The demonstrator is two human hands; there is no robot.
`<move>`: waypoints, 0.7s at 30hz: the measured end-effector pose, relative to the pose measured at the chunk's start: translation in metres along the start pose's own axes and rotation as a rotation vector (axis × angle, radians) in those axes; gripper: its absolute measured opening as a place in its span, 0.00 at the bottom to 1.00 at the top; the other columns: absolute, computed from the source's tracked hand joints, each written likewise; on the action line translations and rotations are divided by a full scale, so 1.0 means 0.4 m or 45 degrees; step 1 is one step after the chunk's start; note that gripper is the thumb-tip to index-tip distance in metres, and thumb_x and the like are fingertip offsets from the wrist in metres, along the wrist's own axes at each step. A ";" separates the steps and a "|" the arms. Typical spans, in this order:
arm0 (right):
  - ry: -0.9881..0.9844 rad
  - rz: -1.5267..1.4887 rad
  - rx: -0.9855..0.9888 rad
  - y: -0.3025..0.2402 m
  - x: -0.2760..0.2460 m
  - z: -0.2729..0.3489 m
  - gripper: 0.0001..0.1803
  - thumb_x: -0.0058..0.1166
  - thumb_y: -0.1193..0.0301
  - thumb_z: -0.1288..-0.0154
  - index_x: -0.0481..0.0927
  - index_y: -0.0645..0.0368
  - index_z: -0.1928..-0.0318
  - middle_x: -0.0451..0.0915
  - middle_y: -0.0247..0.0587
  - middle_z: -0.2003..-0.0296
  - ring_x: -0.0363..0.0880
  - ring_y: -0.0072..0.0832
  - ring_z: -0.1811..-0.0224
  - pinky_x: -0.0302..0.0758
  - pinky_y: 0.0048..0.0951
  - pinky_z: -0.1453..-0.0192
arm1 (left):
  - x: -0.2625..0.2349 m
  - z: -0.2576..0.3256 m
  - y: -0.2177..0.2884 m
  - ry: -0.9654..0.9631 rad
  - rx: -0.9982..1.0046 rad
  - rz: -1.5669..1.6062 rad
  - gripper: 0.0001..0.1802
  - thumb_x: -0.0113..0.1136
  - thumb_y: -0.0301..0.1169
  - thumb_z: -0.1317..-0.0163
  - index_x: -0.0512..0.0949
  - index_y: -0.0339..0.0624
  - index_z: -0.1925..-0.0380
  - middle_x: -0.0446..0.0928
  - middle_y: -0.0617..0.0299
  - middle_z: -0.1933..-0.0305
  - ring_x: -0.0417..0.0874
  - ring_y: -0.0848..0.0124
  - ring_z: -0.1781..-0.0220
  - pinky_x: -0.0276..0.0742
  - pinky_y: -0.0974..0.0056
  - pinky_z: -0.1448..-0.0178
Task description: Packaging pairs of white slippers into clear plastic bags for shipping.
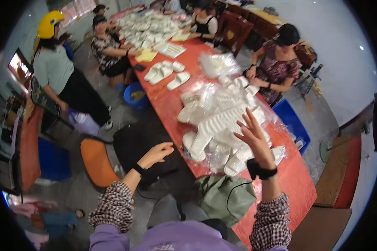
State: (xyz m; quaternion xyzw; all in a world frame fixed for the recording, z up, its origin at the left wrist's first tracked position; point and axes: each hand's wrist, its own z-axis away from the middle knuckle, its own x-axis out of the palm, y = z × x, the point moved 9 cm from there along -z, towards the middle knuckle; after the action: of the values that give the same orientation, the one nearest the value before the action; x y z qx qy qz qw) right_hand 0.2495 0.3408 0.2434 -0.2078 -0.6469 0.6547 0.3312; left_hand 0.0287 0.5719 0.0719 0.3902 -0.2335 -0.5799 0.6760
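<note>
My right hand (256,144) is raised with its fingers spread, over the near right side of a heap of white slide slippers (219,126). It holds nothing. Many slippers in the heap are wrapped in clear plastic, and their ribbed soles show. My left hand (156,154) hovers just off the table's left edge, beside the heap. Its fingers stretch loosely to the right, with nothing in them. The heap lies on a table with a red cover (291,178). A green cloth or bag (227,200) hangs at the near edge, below my right hand.
Loose slippers (161,74) lie farther up the table, before another white pile (151,29). A person (280,62) handles slippers across the heap. Blue bins (292,125) stand on both sides. An orange chair (97,161) is at left, near a person in a yellow helmet (56,67).
</note>
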 end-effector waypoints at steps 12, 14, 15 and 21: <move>-0.470 -0.438 1.212 0.713 -0.413 1.081 0.24 0.47 0.63 0.28 0.68 0.57 0.35 0.80 0.36 0.51 0.79 0.27 0.51 0.76 0.28 0.49 | 0.163 0.350 -0.848 -0.445 -1.008 0.038 0.46 0.47 0.61 0.36 0.47 0.48 0.27 0.45 0.51 0.23 0.51 0.49 0.24 0.63 0.41 0.32; -0.405 -0.423 1.178 0.709 -0.372 0.957 0.24 0.47 0.63 0.28 0.68 0.57 0.35 0.79 0.37 0.51 0.78 0.27 0.51 0.76 0.29 0.48 | 0.198 0.423 -1.005 -0.759 -1.085 -0.169 0.45 0.46 0.61 0.36 0.49 0.49 0.27 0.49 0.51 0.24 0.52 0.53 0.24 0.63 0.43 0.31; -0.299 -0.390 1.154 0.699 -0.402 0.928 0.24 0.47 0.63 0.28 0.68 0.58 0.35 0.79 0.37 0.50 0.78 0.28 0.50 0.76 0.29 0.48 | 0.222 0.457 -1.069 -0.940 -1.104 -0.264 0.44 0.46 0.61 0.36 0.50 0.49 0.27 0.52 0.52 0.25 0.52 0.55 0.24 0.62 0.45 0.31; 0.191 -0.216 1.075 0.613 -0.527 0.753 0.24 0.46 0.62 0.28 0.68 0.59 0.36 0.76 0.40 0.47 0.76 0.31 0.48 0.75 0.33 0.46 | -0.094 0.874 -1.428 0.153 -2.066 -0.517 0.44 0.47 0.62 0.38 0.51 0.53 0.27 0.46 0.54 0.23 0.52 0.51 0.24 0.55 0.36 0.31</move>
State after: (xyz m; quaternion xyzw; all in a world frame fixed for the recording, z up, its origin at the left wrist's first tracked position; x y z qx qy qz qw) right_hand 0.1443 -0.0073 -0.0081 -0.0471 -0.3113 0.8153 0.4859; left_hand -0.5917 0.5053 -0.1741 -0.1524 0.3675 -0.6567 0.6407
